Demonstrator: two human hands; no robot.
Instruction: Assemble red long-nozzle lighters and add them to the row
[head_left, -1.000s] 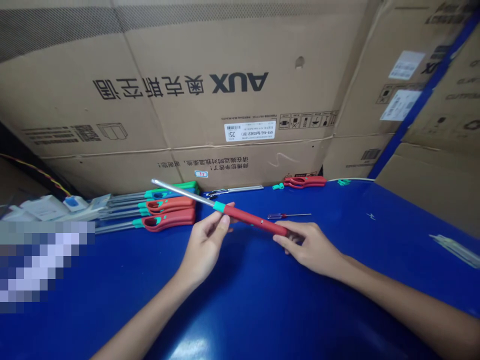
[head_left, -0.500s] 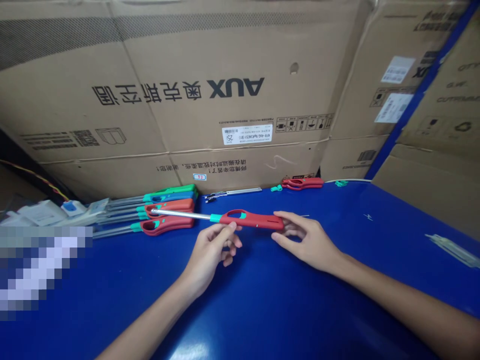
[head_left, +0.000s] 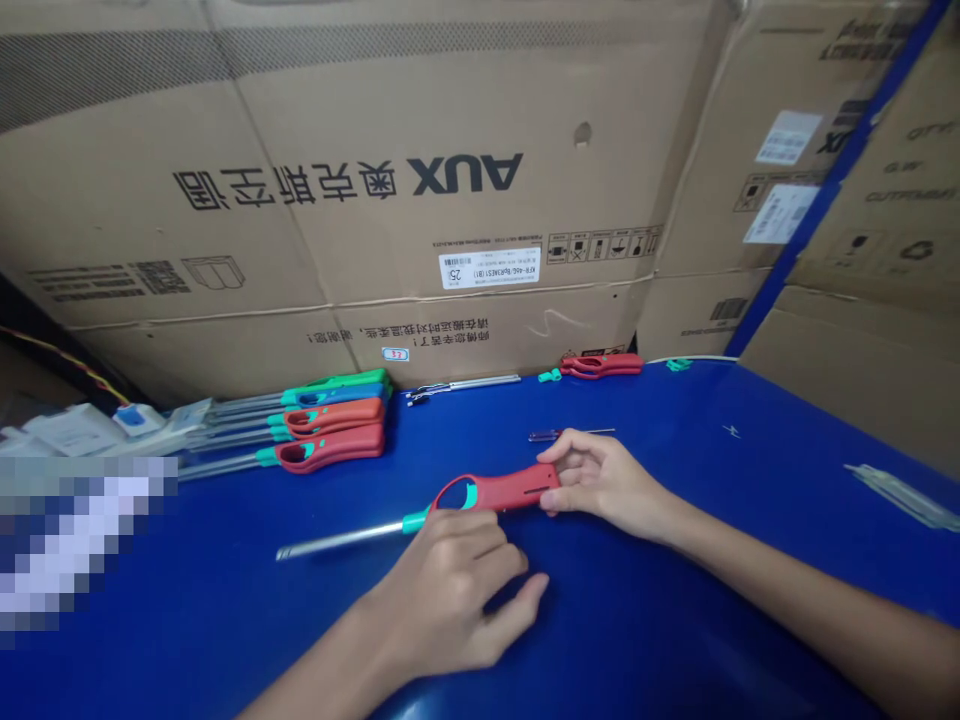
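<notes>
Red lighter [head_left: 499, 492] low at the bench [head_left: 750, 440] centre, tube toward 8 o'clock: our right hand [head_left: 600, 480] pinches the handle's 3 o'clock end, our left hand [head_left: 450, 600] curls over the trigger loop, clasp uncertain; we judge level, two-ended support steadiest.

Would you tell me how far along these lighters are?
Four lighters lie stacked by the carton, seemingly finished. The right hand grips the red lighter by its end; the left hand rests on its trigger loop. A loose metal tube and a red handle lie behind, unjoined.
</notes>
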